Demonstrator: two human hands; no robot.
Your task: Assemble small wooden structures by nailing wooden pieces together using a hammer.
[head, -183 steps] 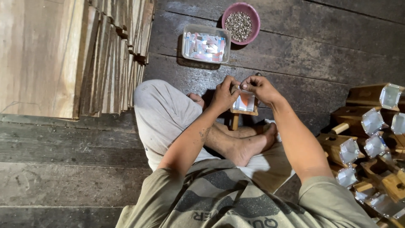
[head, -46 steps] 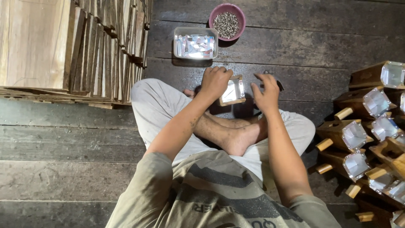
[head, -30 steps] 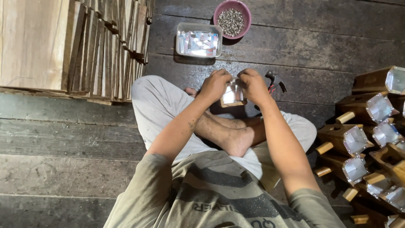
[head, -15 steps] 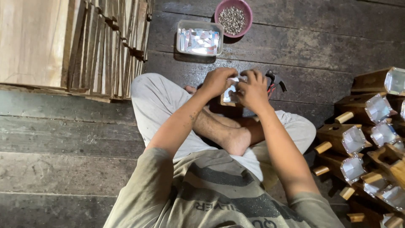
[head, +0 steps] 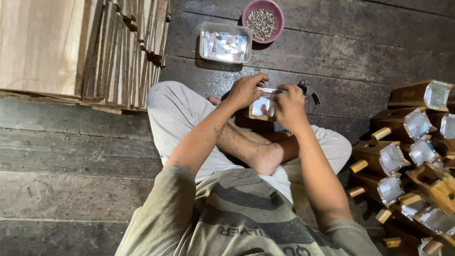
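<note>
- The left hand (head: 245, 90) is clenched on the upper left edge of a small wooden block faced with a shiny square metal sheet (head: 262, 108); its fingers curl over the top of the block.
- The right hand (head: 289, 105) closes on the same block from the right, fingers pinched at the top edge of the sheet. Whether something small sits between those fingertips cannot be told.
- The block sits upright just above the person's crossed bare feet, in front of the lap, over the dark plank floor (head: 71, 156).
- A dark metal hammer head (head: 307, 89) lies on the floor just beyond the right hand, partly hidden by it.
- Farther out, well apart from the hands, stands a clear rectangular plastic tub of cut shiny sheet pieces (head: 224, 42). Touching its right corner is a round pink plastic bowl of small grey metal tacks (head: 263, 20).
- To the left, a tall stack of thin pale wooden boards (head: 71, 47) runs along the floor; its lower edge ends near the person's left knee.
- To the right, a heap of finished wooden blocks with shiny square faces and round pegs (head: 407, 156) crowds the edge of view, close to the right knee.
- Open floor shows between the tub and the hands, and in a broad stretch at lower left under the board stack.
</note>
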